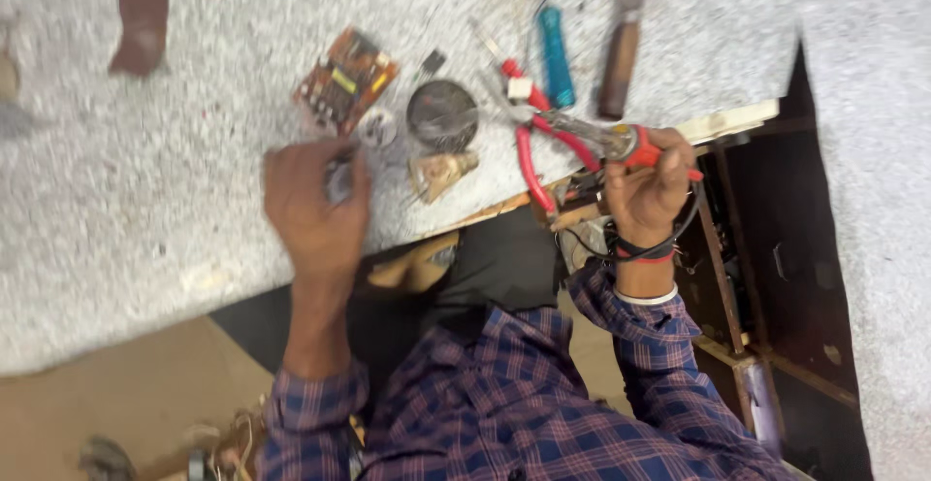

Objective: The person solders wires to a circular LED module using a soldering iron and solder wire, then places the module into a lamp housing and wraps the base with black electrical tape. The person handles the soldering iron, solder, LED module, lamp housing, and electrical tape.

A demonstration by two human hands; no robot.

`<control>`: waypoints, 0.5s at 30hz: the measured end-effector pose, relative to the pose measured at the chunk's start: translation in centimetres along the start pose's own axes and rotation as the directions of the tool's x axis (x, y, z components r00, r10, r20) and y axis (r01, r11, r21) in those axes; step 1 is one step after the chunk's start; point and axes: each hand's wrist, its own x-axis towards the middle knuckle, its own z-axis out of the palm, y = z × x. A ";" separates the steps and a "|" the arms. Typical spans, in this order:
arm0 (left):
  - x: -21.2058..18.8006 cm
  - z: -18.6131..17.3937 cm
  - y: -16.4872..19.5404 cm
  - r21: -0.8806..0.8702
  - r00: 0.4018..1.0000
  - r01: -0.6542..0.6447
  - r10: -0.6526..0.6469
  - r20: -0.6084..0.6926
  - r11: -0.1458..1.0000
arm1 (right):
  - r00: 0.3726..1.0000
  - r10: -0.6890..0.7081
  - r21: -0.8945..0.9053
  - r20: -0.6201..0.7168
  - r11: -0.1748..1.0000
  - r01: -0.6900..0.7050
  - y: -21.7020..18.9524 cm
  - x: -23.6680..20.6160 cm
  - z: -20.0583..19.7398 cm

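- Grey speckled table [145, 200]: brown curved scrap of leather-like material [139, 20] lies far left, well apart from the rest.
- Left hand [315, 205]: raised over the table edge, grip pinched together on a small grey part [339, 182]; too blurred to say what it is.
- Just beyond it, an orange-brown circuit board w/ yellow component [346, 79], then a small round dark metal tin [441, 114] and a brass-coloured triangular piece [439, 173].
- Red-handled pliers [531, 156] lie near the table edge, teal cylindrical handle [556, 54] and brown wooden-handled tool [619, 59] behind them.
- Right hand [645, 185]: grip clamped on a red-handled soldering iron [621, 142], metal tip pointing left, toward the pliers.
- Step in hand, judging by the pose: part and iron both held, not yet brought together. Next move would call for a steady left hand and the tip closing in across the pliers.
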 end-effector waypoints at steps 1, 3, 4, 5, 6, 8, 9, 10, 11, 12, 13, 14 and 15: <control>0.8 -0.7 0.2 0.072 1.000 0.019 -0.019 -0.005 0.997 | 1.000 -0.001 0.004 -0.013 1.000 0.001 -0.9 0.9 0.9; 0.5 -1.5 -0.5 0.114 0.999 0.037 -0.039 0.013 0.993 | 0.998 0.013 0.035 -0.057 0.999 -0.011 -1.1 1.3 1.8; 0.3 -1.6 -0.7 0.138 0.998 0.049 -0.053 0.023 0.989 | 0.996 0.025 0.053 -0.081 0.998 -0.021 -1.1 1.4 2.0; 0.1 -1.8 -0.8 0.143 0.999 0.022 -0.027 0.033 0.990 | 0.997 0.026 0.049 -0.076 0.999 -0.022 -1.2 1.5 2.2; 0.0 -1.8 -0.8 0.149 0.999 -0.005 -0.001 0.043 0.989 | 0.997 0.028 0.046 -0.072 0.999 -0.025 -1.3 1.7 2.3; 0.0 -1.7 -0.6 0.142 0.999 -0.033 0.026 0.046 0.989 | 0.995 0.030 0.054 -0.094 0.998 -0.025 -1.3 2.0 2.5; 0.1 -1.6 -0.6 0.132 0.999 -0.034 0.029 0.041 0.991 | 0.992 0.032 0.070 -0.122 0.997 -0.023 -1.0 2.1 2.6; 0.2 -1.4 -0.4 0.121 0.999 -0.038 0.033 0.040 0.992 | 0.988 0.032 0.086 -0.152 0.996 -0.019 -0.8 2.1 2.5; 0.1 -1.4 0.0 0.121 0.997 -0.061 0.055 0.053 0.991 | 0.991 0.030 0.090 -0.132 0.996 -0.018 -0.8 2.2 2.3; 0.1 -1.4 0.4 0.117 0.995 -0.083 0.077 0.060 0.990 | 0.994 0.024 0.090 -0.106 0.996 -0.014 -0.8 2.7 2.1; 0.0 -1.2 0.6 0.113 0.993 -0.099 0.091 0.071 0.989 | 0.996 0.026 0.088 -0.083 0.996 -0.018 -0.9 2.8 1.9; -0.1 -1.2 0.8 0.116 0.990 -0.105 0.093 0.102 0.988 | 0.995 0.042 0.071 -0.085 0.997 -0.036 -1.3 2.3 1.9; -0.3 -1.2 1.0 0.124 0.987 -0.112 0.096 0.130 0.986 | 0.995 0.061 0.061 -0.084 0.997 -0.056 -1.5 1.9 1.7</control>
